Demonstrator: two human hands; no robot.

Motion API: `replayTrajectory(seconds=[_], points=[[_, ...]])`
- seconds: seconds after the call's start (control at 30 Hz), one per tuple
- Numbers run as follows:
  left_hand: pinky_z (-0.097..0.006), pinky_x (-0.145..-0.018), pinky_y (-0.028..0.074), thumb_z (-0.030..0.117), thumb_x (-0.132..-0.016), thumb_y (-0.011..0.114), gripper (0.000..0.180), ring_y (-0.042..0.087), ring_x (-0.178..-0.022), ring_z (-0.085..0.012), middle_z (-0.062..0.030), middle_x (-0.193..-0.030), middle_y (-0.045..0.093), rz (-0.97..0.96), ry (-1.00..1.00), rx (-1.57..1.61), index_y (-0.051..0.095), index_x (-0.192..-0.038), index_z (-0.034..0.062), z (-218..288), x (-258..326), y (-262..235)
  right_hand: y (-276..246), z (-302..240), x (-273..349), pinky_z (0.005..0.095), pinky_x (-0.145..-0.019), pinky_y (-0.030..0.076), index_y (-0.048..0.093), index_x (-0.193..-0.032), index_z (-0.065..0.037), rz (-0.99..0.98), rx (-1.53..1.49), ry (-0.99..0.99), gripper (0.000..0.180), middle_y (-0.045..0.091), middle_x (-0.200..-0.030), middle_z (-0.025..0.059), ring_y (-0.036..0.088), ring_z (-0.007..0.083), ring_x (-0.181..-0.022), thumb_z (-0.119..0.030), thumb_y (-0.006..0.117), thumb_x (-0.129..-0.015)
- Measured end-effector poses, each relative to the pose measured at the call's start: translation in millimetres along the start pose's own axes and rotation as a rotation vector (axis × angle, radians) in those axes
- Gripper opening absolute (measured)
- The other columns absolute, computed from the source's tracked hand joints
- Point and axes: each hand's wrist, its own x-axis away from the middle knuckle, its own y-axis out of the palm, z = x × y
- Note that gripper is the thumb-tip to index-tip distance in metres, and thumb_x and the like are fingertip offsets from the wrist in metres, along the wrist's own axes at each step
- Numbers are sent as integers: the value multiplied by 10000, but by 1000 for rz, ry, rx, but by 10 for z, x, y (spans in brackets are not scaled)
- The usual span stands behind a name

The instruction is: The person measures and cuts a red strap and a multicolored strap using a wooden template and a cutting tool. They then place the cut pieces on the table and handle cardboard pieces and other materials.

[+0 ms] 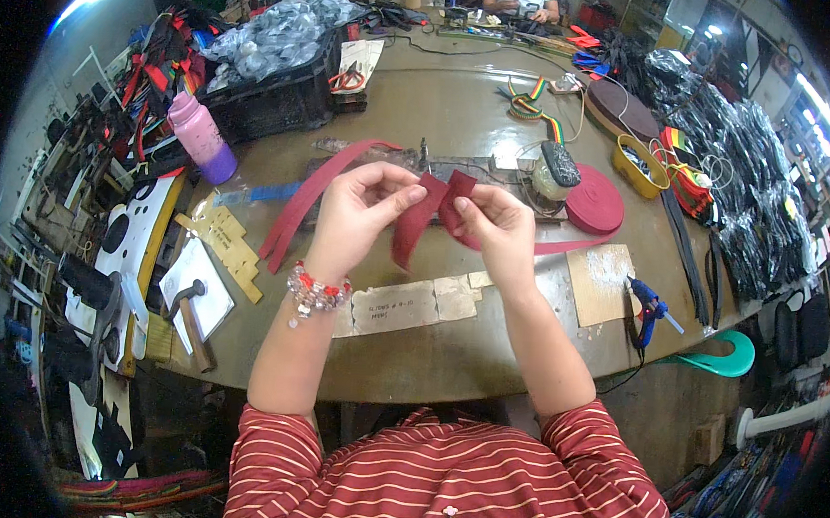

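In front of me, both hands are raised above the table. My left hand (366,206) is closed in a pinch on a short maroon webbing strap (419,213), whose lower part hangs down. Pinched in my right hand (502,228) is the cut end of another maroon webbing strap (457,198). That strap curves down and seems to run right toward the maroon webbing roll (593,202). The two ends are close together, side by side. Left of my left hand lie further maroon strap lengths (311,199). A cardboard strip (408,307) lies below my hands.
A glue gun (652,308) rests at right by a cardboard piece (597,299). A hammer (193,323), a pink-purple bottle (201,139) and a black crate (273,109) stand at left. A yellow bowl (638,167) sits at right. Another person (522,3) works at the far end.
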Motion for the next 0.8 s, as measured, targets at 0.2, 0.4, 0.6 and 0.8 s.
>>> replayTrajectory(seconds=[0.2,0.4,0.6,0.8], points=[[-199,-647,465,55,-808,680,85,564,-692,-47,0,-761,634,127,89,20,636,-865,8,95,279,192,214,-291,340,260,-623,545,606,-1030,60,-98,-86,-14,193,646,-862,82,623,128,-719,-72,552,-899],[-192,-632,463,46,-809,675,85,560,-677,-39,-1,-754,634,111,115,49,634,-868,-1,139,364,215,163,-402,434,265,-639,555,605,-1019,68,-143,8,-42,177,644,-822,70,626,113,-734,-43,544,-896],[-189,-618,453,81,-814,681,116,541,-669,-30,12,-751,614,118,71,83,625,-870,-4,39,365,252,126,-390,372,266,-605,522,610,-955,55,-201,186,-126,219,642,-746,72,614,90,-687,-149,541,-916],[-198,-567,391,210,-849,667,210,493,-674,-17,33,-793,581,505,176,213,597,-922,25,-528,190,286,252,-45,117,289,-535,493,580,-834,30,-448,150,168,273,598,-652,51,596,112,-581,-225,538,-921]])
